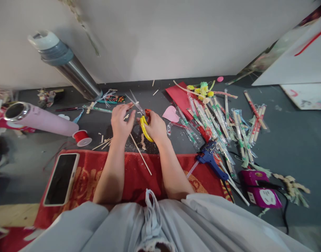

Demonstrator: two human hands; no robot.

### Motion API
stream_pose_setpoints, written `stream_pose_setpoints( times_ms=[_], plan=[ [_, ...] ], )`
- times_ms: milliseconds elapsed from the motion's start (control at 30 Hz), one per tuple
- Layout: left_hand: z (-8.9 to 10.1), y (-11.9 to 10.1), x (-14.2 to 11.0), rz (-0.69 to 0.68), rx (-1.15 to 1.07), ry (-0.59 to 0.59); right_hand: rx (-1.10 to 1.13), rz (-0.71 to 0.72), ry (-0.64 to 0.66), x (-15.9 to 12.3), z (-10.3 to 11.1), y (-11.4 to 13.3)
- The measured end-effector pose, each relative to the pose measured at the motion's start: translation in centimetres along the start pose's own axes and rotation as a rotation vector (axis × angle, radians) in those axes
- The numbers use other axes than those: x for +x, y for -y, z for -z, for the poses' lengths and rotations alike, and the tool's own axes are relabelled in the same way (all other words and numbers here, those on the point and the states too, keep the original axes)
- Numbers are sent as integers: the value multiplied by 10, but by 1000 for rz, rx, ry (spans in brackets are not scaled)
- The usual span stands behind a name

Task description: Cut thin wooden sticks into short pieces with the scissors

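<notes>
Scissors (143,128), spread open, were clamped in the right hand (155,128); beside them, the left hand's (120,120) grip could not be told.

There are two bottles, one steel bottle (78,77) and one pink bottle (49,119), and two hands, one left hand (119,122) and one right hand (158,128). I count one each of scissors (145,130), phone (61,179), spool (82,138), glue gun (212,161), towel (141,178), pink heart (171,114), pink oval (220,79) and purple socket block (265,196). The wrapped sticks (213,120) number well over ten, overlapping too much for an exact count.
</notes>
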State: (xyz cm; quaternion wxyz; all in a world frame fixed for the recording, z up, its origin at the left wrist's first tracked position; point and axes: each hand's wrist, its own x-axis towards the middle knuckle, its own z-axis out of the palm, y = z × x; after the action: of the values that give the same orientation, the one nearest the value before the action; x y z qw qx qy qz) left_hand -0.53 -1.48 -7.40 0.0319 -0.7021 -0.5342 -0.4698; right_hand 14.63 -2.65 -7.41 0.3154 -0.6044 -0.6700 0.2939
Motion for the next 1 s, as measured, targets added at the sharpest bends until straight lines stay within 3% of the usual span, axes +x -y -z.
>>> stream_pose_setpoints(
  times_ms=[200,767,1000],
  plan=[
    [3,4,0,34,26,-24,4,39,29,-2,3,0],
    [14,8,3,201,-174,112,48,174,58,-4,2,-7],
    [20,8,8,111,-162,180,50,195,51,-3,2,-9]
  ],
)
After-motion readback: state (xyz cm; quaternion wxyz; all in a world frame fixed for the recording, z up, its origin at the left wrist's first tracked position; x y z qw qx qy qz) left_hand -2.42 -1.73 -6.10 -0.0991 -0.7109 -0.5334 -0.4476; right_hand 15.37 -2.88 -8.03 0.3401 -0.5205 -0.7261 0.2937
